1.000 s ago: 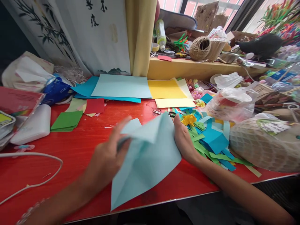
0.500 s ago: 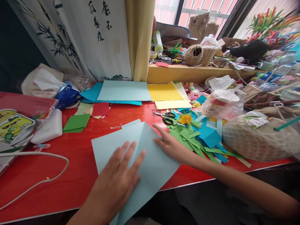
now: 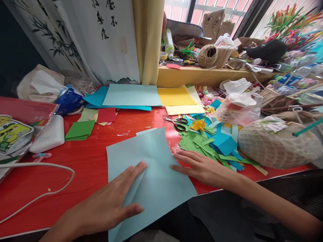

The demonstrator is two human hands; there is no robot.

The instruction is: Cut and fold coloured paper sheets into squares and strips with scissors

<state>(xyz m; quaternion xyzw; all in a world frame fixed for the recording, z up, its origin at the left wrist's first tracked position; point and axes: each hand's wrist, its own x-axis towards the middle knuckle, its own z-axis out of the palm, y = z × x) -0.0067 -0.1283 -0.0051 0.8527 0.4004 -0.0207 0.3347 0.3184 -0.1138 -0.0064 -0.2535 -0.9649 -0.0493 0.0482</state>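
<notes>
So, the pale blue sheet (image 3: 158, 188) lay at the near edge of the red table (image 3: 87, 161), lower part overhanging. Hands apart: left hand (image 3: 108, 203) spread on the sheet, right hand (image 3: 198, 166) open at its right edge, contact unclear; neither gripping. Progress, my read: early. One diagonal crease was in, sheet opened out, no cuts visible; further shaping looked undone. Scissors (image 3: 175, 122) lay beyond, beside green strips (image 3: 193, 144).
</notes>
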